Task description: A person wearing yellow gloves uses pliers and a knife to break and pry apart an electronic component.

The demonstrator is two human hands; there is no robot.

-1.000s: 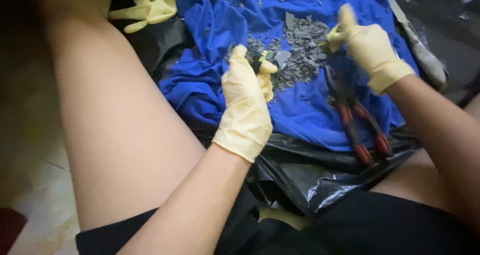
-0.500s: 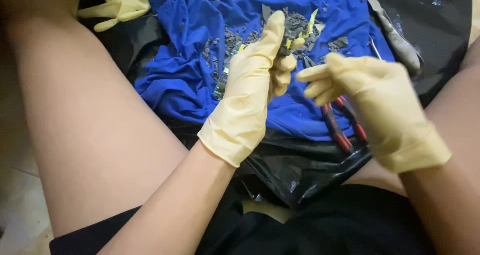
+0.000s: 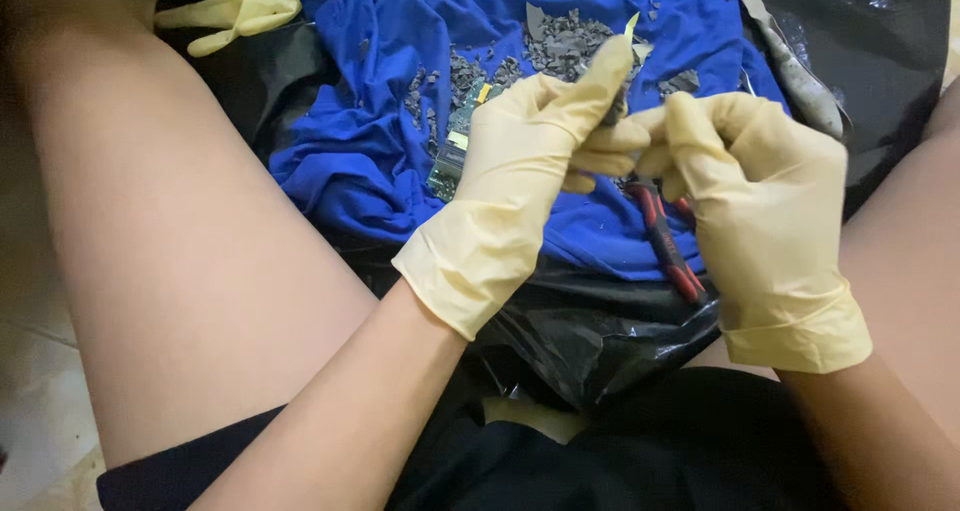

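Above the lap, seen from the head camera, met fingertip to fingertip: left hand (image 3: 520, 176) and right hand (image 3: 755, 196), both in pale yellow rubber gloves. Pinched between them a small dark piece (image 3: 612, 114), mostly hidden by the glove fingers (image 3: 600, 81); left fingers closed round it from one side, right thumb and forefinger closed on it from the other. Could not tell its exact shape.

Beneath the hands, spread over black plastic sheeting (image 3: 590, 331), lay a blue cloth (image 3: 360, 161). Strewn across its upper middle were grey crumbs and chips (image 3: 565, 41). Just left of the left hand, half covered by the glove, rested a green circuit board (image 3: 452, 151). Under the right hand, partly hidden, lay pliers with red and black handles (image 3: 668, 243), pointing toward the lap.

At the top left corner sat a spare yellow glove (image 3: 235, 6), well apart from the hands. Along the right edge of the cloth lay a long grey strip (image 3: 790, 66). Flanked on both sides by bare legs.
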